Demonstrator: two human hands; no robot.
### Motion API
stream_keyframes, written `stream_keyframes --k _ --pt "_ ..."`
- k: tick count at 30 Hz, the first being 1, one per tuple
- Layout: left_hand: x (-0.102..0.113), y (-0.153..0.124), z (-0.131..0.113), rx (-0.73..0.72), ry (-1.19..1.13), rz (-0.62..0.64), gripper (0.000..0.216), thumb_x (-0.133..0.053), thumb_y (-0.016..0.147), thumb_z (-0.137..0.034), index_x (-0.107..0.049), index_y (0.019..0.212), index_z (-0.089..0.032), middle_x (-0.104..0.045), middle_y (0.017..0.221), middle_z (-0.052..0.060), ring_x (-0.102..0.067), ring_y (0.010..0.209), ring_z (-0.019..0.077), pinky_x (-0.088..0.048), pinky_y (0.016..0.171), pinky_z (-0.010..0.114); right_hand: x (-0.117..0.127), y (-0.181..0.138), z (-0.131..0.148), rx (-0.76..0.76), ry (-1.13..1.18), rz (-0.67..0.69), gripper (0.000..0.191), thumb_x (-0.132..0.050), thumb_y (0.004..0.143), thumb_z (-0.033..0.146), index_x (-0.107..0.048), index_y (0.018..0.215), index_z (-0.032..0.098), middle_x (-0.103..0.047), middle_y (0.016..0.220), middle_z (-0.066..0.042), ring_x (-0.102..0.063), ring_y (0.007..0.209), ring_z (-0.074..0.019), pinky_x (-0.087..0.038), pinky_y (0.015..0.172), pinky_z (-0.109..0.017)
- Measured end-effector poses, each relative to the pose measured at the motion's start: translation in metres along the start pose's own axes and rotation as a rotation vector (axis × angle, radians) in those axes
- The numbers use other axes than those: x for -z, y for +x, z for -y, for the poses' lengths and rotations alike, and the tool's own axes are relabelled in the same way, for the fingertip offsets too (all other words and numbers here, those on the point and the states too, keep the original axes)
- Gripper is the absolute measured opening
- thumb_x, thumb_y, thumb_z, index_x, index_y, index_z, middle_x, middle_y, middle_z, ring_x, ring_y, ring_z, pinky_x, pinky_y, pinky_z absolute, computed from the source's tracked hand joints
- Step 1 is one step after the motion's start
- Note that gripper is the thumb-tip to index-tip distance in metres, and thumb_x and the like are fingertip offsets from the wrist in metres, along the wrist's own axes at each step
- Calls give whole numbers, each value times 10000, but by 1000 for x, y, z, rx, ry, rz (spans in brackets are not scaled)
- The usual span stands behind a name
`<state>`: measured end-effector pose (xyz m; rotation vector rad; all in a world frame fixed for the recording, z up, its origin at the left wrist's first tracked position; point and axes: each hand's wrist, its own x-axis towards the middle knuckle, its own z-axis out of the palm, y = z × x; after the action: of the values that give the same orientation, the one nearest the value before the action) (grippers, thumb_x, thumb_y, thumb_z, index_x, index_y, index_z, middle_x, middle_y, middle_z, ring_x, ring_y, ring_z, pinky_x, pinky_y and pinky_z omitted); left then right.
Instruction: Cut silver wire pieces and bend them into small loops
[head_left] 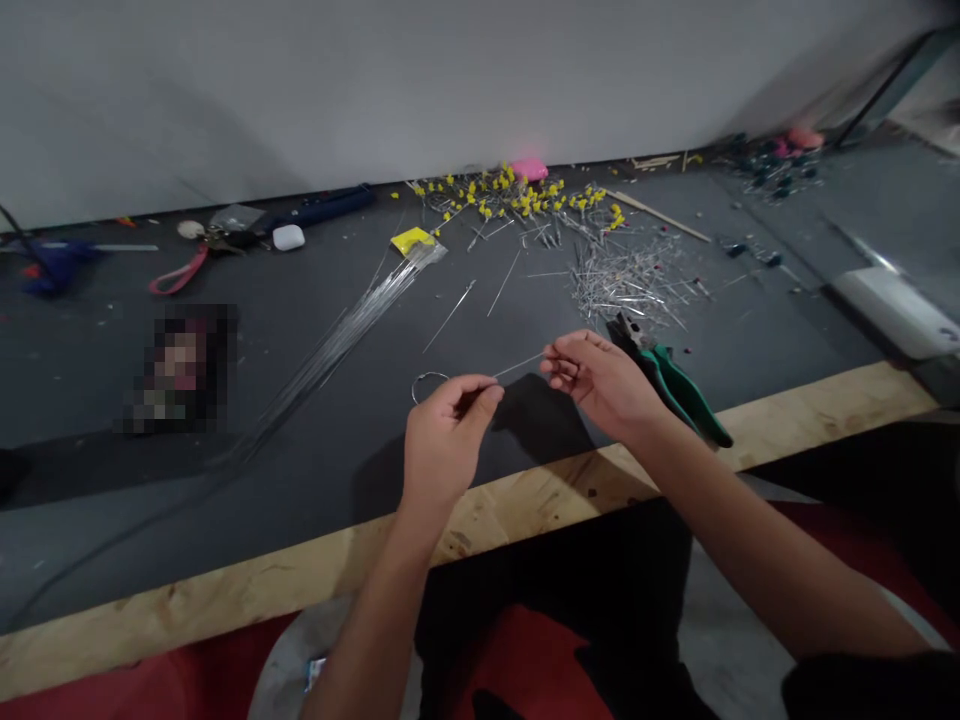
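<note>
My left hand [448,435] pinches a thin wire [519,366] between thumb and forefinger. A curved loop of wire [430,376] shows behind that hand; whether it is the same piece I cannot tell. The straight part of the wire runs up to the fingertips of my right hand [596,380], which are closed at its other end. Green-handled pliers [679,385] lie just right of my right hand, jaws pointing away from me. Beyond them is a heap of short wire pieces [634,280]. Two loose straight wires [450,315] lie ahead of my hands.
A bundle of long wires [349,330] with a yellow tag [412,241] stretches to the left. Yellow-tipped wire pieces [525,195] lie along the wall near a pink lump [529,169]. A white case [289,237], keys with a pink strap [180,275] and a wooden front edge [300,565] are visible.
</note>
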<state>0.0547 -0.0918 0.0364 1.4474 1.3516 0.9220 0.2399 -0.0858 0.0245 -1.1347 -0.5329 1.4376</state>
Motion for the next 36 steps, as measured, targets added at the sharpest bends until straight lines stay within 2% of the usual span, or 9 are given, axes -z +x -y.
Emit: stream_keyframes --k 5,10,18,24,27,30,32,34,36 --pt "-10 -12 8 134 -185 -10 241 -675 760 -371 -666 929 -199 -689 809 20 -615 709 128 -494 661 246 6 -14 -1 -42 -21 -12 134 -715 720 243 -601 676 188 -689 741 5 -645 647 -95 -499 550 -199" --pt "-14 -18 14 202 -279 -70 251 -688 750 -367 -624 920 -195 -674 772 7 -609 695 121 -493 651 239 9 -24 -5 -68 -46 -18 133 -724 713 228 -607 663 191 -693 729 4 -651 642 -102 -496 540 -201" --pt "-18 -24 20 224 -241 -30 185 -681 751 -347 -679 863 -199 -687 759 11 -593 644 114 -498 664 252 15 -33 -14 -122 -79 -18 142 -725 717 242 -605 660 193 -686 718 2 -634 630 -100 -496 552 -217" --pt "-17 -24 23 136 -68 112 200 -616 806 -393 -680 892 -225 -695 794 20 -621 706 145 -496 696 282 20 -31 -14 -93 -101 -54 126 -724 715 238 -608 686 198 -675 712 7 -636 625 -100 -501 542 -208" --pt "-16 -10 19 -39 132 245 239 -542 852 -409 -670 945 -230 -701 887 47 -632 808 183 -493 773 332 28 -19 -3 23 -165 -120 124 -727 698 230 -608 709 199 -663 696 8 -631 612 -103 -506 537 -217" --pt "-19 19 13 -275 396 261 275 -487 882 -362 -648 1031 -196 -671 1082 91 -582 1048 230 -427 948 391 37 -2 13 141 -214 -174 151 -737 677 241 -601 721 194 -656 683 3 -630 597 -106 -508 517 -219" --pt "-25 44 11 -379 545 267 348 -448 898 -343 -609 1134 -144 -608 1228 133 -502 1194 258 -345 1045 424 42 10 23 173 -251 -203 170 -750 656 232 -598 719 190 -650 667 4 -632 593 -109 -511 507 -217" --pt "-32 72 10 -407 668 265 466 -425 904 -361 -515 1270 -88 -458 1405 180 -357 1338 292 -254 1107 450 43 22 31 191 -302 -212 169 -750 647 217 -595 707 185 -652 671 -1 -636 593 -113 -514 500 -217" --pt "-40 96 12 -368 767 281 608 -412 901 -409 -370 1386 -44 -310 1493 208 -230 1403 324 -197 1128 474 43 33 37 205 -335 -192 155 -738 652 199 -591 699 182 -651 675 -2 -632 582 -112 -514 490 -217"
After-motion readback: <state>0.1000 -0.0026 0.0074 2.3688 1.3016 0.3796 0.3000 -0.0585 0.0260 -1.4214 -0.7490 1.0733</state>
